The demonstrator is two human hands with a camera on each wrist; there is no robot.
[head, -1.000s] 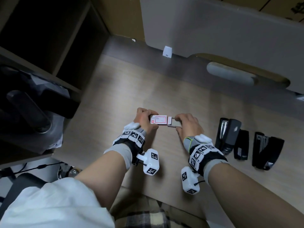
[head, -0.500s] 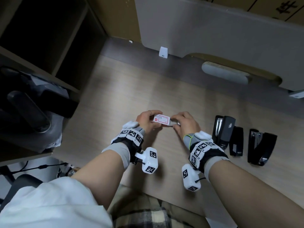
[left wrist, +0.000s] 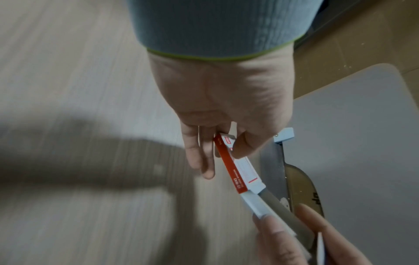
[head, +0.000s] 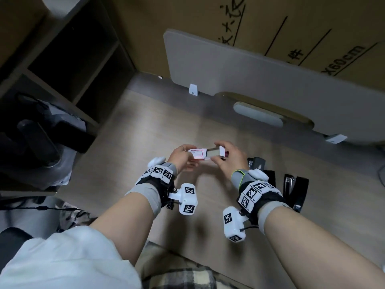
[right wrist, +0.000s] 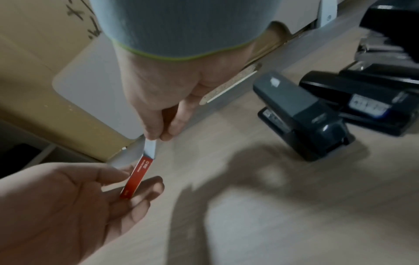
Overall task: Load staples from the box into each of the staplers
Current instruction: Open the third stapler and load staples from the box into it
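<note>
A small red and white staple box (head: 197, 153) is held above the wooden desk (head: 145, 130). My left hand (head: 188, 156) pinches its sleeve (left wrist: 235, 172) between thumb and fingers. My right hand (head: 221, 153) pinches the end of the white inner tray (right wrist: 150, 147), which sticks partway out of the sleeve to the right. In the left wrist view the tray (left wrist: 256, 204) shows a grey inside. A grey-topped stapler (right wrist: 301, 114) and a black stapler (right wrist: 362, 105) lie on the desk just right of my right hand, partly hidden behind my wrist in the head view.
A grey divider panel (head: 270, 84) stands along the desk's far edge, with a cardboard box (head: 250, 21) behind it. Dark open shelves (head: 68, 59) rise at the left. Another black stapler (head: 295, 190) lies at the right, and bare desk stretches beyond my hands.
Both hands have lifted the box off the desk. My right hand has drawn the inner tray farther out of the sleeve to the right. The head view has tilted up.
</note>
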